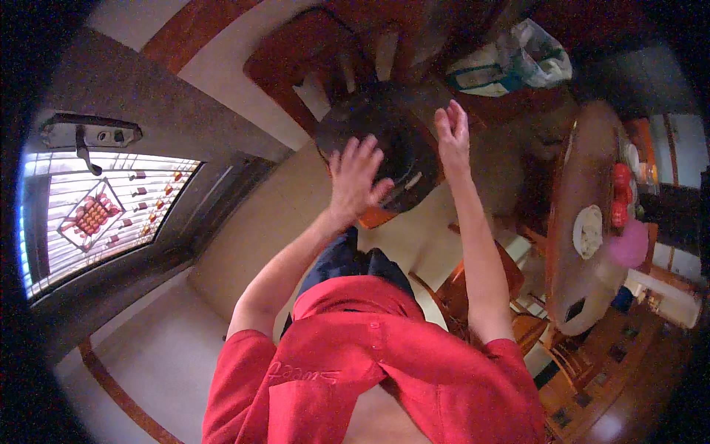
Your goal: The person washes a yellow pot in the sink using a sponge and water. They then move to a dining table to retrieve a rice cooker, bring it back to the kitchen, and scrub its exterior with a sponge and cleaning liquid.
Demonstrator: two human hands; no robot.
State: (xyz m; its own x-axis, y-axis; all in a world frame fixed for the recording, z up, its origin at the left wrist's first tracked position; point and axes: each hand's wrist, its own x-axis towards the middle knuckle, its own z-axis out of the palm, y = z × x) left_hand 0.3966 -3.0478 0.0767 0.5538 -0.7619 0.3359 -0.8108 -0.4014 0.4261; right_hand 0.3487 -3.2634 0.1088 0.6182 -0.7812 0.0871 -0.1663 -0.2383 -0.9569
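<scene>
My left hand (358, 180) is spread, palm down, over the near left part of a dark, rounded object (388, 127), perhaps a bag or a seat; whether it touches the surface I cannot tell. At the right edge of that object my right hand (456, 136) is raised with its thumb apart from the fingers and nothing held. Beneath the dark object shows a reddish wooden edge (377, 217). Behind it stands a wooden piece of furniture (277, 66) with slats, likely a chair.
On the left is a door with a metal handle (89, 152) and a barred window. An oval table (574, 277) at the right bears a white dish (588, 232) and red items (620, 194). Wooden chairs (499, 272) stand beside it. A plastic bag (541, 55) lies at the back.
</scene>
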